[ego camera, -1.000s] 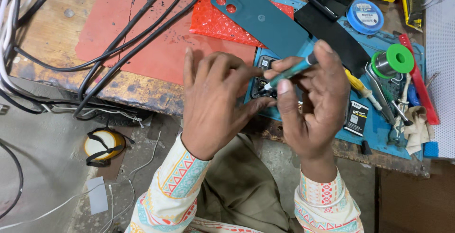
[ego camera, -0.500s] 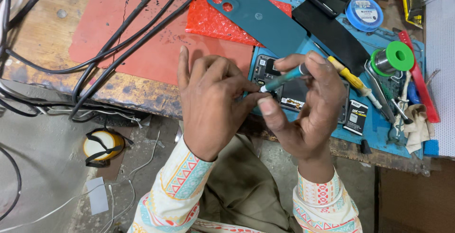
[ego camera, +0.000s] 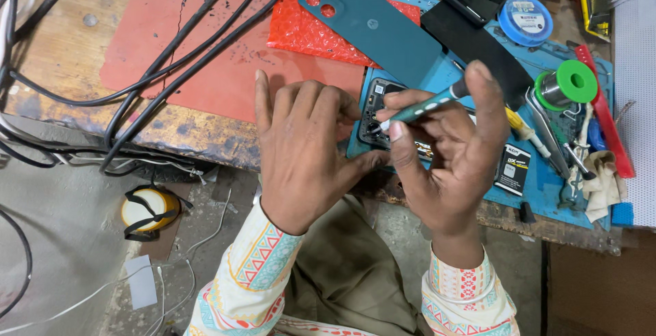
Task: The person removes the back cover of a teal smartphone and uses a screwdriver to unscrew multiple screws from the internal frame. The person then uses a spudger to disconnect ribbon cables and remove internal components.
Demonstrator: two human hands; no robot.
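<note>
Since half a second ago both hands sit a touch higher over the worn wooden bench (ego camera: 61, 62), left hand (ego camera: 307, 144) spread flat pinning the opened dark phone body (ego camera: 376, 114) on the blue mat (ego camera: 547, 192), right hand (ego camera: 454, 151) pinching the slim green-handled screwdriver (ego camera: 427, 107), its long axis slanting down-left, tip at the phone's near end.

Bare hands, cream sleeves (ego camera: 254, 267), bright zigzag patterns, olive trousers (ego camera: 348, 274)
</note>
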